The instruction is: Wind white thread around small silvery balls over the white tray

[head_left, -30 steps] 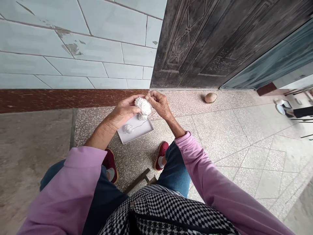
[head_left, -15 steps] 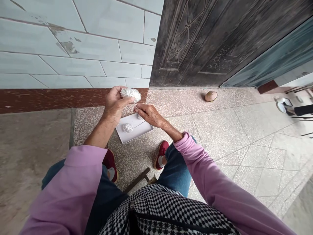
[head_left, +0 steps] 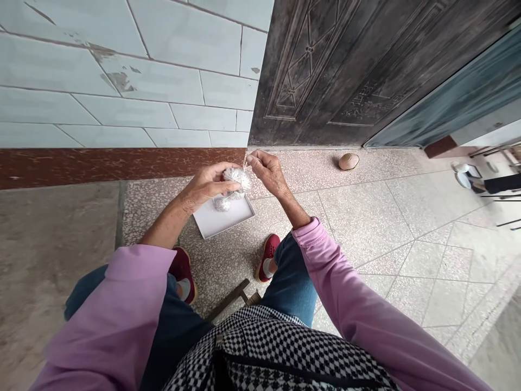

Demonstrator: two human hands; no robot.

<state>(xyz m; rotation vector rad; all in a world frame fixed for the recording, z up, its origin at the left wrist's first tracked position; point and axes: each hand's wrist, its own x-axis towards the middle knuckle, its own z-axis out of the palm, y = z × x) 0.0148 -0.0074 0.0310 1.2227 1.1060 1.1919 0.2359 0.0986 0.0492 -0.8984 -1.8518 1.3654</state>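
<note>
Cupping the silvery ball [head_left: 236, 176] above the white tray [head_left: 228, 220], the left hand [head_left: 205, 187] closes round it to steady it, while the right hand [head_left: 266, 172] pinches its strand [head_left: 245, 162] taut between fingertip and thumb.

Both arms reach forward. The left hand [head_left: 205, 185] curls closed, and the right hand [head_left: 269, 172] pinches thumb to forefinger just beside that grip.

No legible text, label or no. is seen; embossed chars on the door [head_left: 368, 100] can't be made out.
</note>
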